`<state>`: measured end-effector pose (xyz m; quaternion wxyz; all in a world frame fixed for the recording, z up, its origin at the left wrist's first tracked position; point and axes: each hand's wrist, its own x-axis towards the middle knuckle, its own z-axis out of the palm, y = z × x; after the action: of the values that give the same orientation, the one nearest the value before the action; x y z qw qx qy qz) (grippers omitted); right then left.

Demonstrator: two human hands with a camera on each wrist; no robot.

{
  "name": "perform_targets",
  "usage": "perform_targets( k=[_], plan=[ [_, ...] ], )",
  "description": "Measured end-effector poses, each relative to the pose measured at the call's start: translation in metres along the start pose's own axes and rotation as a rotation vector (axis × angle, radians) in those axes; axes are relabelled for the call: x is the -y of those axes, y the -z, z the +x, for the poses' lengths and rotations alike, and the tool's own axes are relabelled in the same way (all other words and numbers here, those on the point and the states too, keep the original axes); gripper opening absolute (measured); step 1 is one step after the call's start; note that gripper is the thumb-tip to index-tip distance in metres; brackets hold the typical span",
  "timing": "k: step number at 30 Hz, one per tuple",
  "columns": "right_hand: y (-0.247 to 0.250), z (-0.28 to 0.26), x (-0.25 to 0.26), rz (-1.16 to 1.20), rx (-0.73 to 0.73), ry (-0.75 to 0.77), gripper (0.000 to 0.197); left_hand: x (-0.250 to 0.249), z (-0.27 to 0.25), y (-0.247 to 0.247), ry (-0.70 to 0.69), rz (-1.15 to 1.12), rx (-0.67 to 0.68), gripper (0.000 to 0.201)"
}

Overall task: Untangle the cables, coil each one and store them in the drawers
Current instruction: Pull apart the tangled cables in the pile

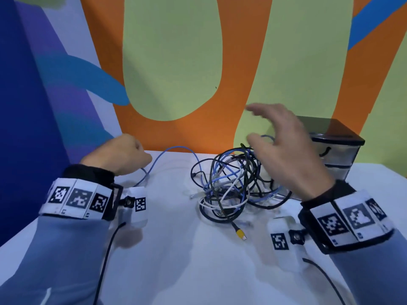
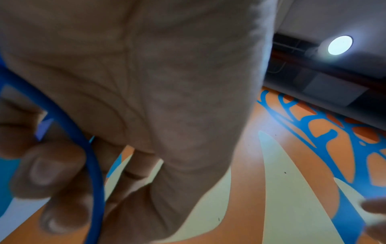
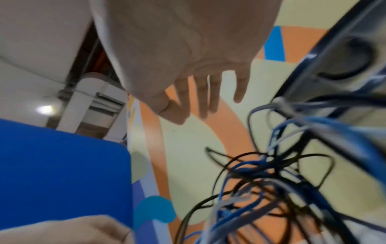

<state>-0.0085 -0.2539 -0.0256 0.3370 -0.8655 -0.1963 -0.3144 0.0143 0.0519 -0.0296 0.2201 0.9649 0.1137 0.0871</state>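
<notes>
A tangle of black, blue and white cables (image 1: pixel 231 183) lies on the white table (image 1: pixel 176 249) near the back wall; it also fills the lower right of the right wrist view (image 3: pixel 271 181). My left hand (image 1: pixel 123 155) is curled round a blue cable (image 1: pixel 176 149) that arcs from it into the tangle; the left wrist view shows this blue cable (image 2: pixel 94 165) running through my bent fingers (image 2: pixel 48 171). My right hand (image 1: pixel 282 146) hovers above the tangle with fingers (image 3: pixel 208 95) spread and straight, holding nothing. A small black-topped drawer unit (image 1: pixel 334 148) stands behind it.
A yellow-tipped plug (image 1: pixel 240 233) sticks out of the tangle toward me. A painted orange, green and blue wall (image 1: pixel 176 62) rises right behind the table. The drawer front with a dark handle (image 3: pixel 351 66) is close to my right hand.
</notes>
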Motion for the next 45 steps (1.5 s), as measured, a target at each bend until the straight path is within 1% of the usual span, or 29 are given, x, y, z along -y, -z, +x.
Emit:
perform_targets(
  k=[2, 3, 5, 7, 8, 9, 10, 12, 13, 14, 17, 19, 20, 22, 24, 26, 27, 29, 30, 32, 34, 35, 37, 38, 39, 41, 42, 43, 45],
  plan=[
    [-0.016, 0.005, 0.019, -0.009, 0.210, 0.112, 0.045, -0.003, 0.000, -0.006, -0.028, 0.027, 0.071, 0.013],
    [-0.028, 0.006, 0.024, -0.062, 0.335, 0.150, 0.052, -0.004, 0.000, -0.009, -0.052, 0.042, 0.103, 0.012],
    [-0.048, 0.007, 0.021, -0.276, 0.555, 0.163, 0.077, -0.005, 0.001, -0.015, -0.101, 0.070, 0.159, 0.010],
    [-0.056, 0.006, 0.010, -0.505, 0.650, 0.138, 0.092, -0.006, 0.004, -0.019, -0.140, 0.079, 0.178, 0.020],
    [-0.055, 0.005, 0.006, -0.569, 0.648, 0.133, 0.093, -0.007, 0.006, -0.021, -0.166, 0.079, 0.158, 0.025],
    [-0.053, 0.003, 0.003, -0.585, 0.626, 0.128, 0.087, -0.008, 0.009, -0.024, -0.206, 0.073, 0.117, 0.028],
    [-0.050, 0.002, 0.001, -0.554, 0.590, 0.129, 0.074, -0.010, 0.012, -0.027, -0.255, 0.058, 0.063, 0.031],
    [-0.045, -0.002, -0.004, -0.402, 0.524, 0.121, 0.045, -0.017, 0.016, -0.038, -0.350, -0.014, -0.057, 0.032],
    [-0.043, -0.004, -0.008, -0.319, 0.507, 0.114, 0.039, -0.022, 0.016, -0.043, -0.386, -0.059, -0.100, 0.034],
    [-0.041, -0.006, -0.013, -0.242, 0.503, 0.113, 0.038, -0.028, 0.014, -0.047, -0.416, -0.090, -0.113, 0.042],
    [-0.036, -0.013, -0.022, -0.022, 0.492, 0.129, 0.034, -0.045, 0.008, -0.060, -0.486, -0.143, -0.028, 0.072],
    [-0.034, -0.017, -0.026, 0.079, 0.471, 0.157, 0.033, -0.053, 0.003, -0.064, -0.479, -0.177, 0.030, 0.079],
    [-0.034, -0.017, -0.028, 0.108, 0.457, 0.172, 0.033, -0.056, 0.001, -0.064, -0.470, -0.235, 0.060, 0.077],
    [-0.034, -0.018, -0.031, 0.140, 0.429, 0.197, 0.033, -0.060, -0.002, -0.061, -0.468, -0.355, 0.133, 0.059],
    [-0.034, -0.019, -0.033, 0.160, 0.412, 0.216, 0.033, -0.063, -0.007, -0.059, -0.511, -0.290, 0.166, 0.043],
    [-0.034, -0.020, -0.034, 0.164, 0.412, 0.227, 0.034, -0.066, -0.010, -0.060, -0.538, -0.182, 0.147, 0.033],
    [-0.033, -0.020, -0.035, 0.155, 0.418, 0.225, 0.034, -0.067, -0.010, -0.061, -0.545, -0.175, 0.110, 0.031],
    [-0.030, -0.021, -0.034, 0.118, 0.452, 0.197, 0.036, -0.068, -0.009, -0.059, -0.536, -0.283, -0.006, 0.035],
    [-0.026, -0.022, -0.032, 0.098, 0.476, 0.167, 0.038, -0.067, -0.006, -0.056, -0.516, -0.370, -0.099, 0.036],
    [-0.020, -0.024, -0.028, 0.095, 0.502, 0.072, 0.054, -0.060, 0.003, -0.046, -0.449, -0.587, -0.320, 0.036],
    [-0.017, -0.023, -0.024, 0.105, 0.455, -0.013, 0.066, -0.048, 0.011, -0.033, -0.386, -0.803, -0.519, 0.034],
    [-0.017, -0.022, -0.022, 0.058, 0.403, -0.027, 0.065, -0.042, 0.013, -0.026, -0.373, -0.874, -0.604, 0.033],
    [-0.020, -0.020, -0.022, -0.131, 0.312, 0.004, 0.057, -0.034, 0.015, -0.017, -0.387, -0.951, -0.733, 0.029],
    [-0.020, -0.019, -0.020, -0.227, 0.295, 0.034, 0.055, -0.032, 0.014, -0.014, -0.405, -0.971, -0.776, 0.028],
    [-0.020, -0.019, -0.019, -0.303, 0.298, 0.067, 0.059, -0.032, 0.013, -0.012, -0.430, -0.989, -0.807, 0.028],
    [-0.021, -0.019, -0.019, -0.370, 0.333, 0.133, 0.084, -0.036, 0.010, -0.011, -0.502, -1.029, -0.825, 0.029],
    [-0.022, -0.019, -0.019, -0.353, 0.350, 0.145, 0.085, -0.039, 0.007, -0.011, -0.533, -1.054, -0.822, 0.028],
    [-0.023, -0.019, -0.018, -0.312, 0.362, 0.160, 0.075, -0.042, 0.005, -0.011, -0.558, -1.085, -0.818, 0.026],
    [-0.026, -0.019, -0.018, -0.216, 0.413, 0.168, 0.043, -0.045, 0.000, -0.008, -0.597, -1.158, -0.822, 0.022]
  ],
)
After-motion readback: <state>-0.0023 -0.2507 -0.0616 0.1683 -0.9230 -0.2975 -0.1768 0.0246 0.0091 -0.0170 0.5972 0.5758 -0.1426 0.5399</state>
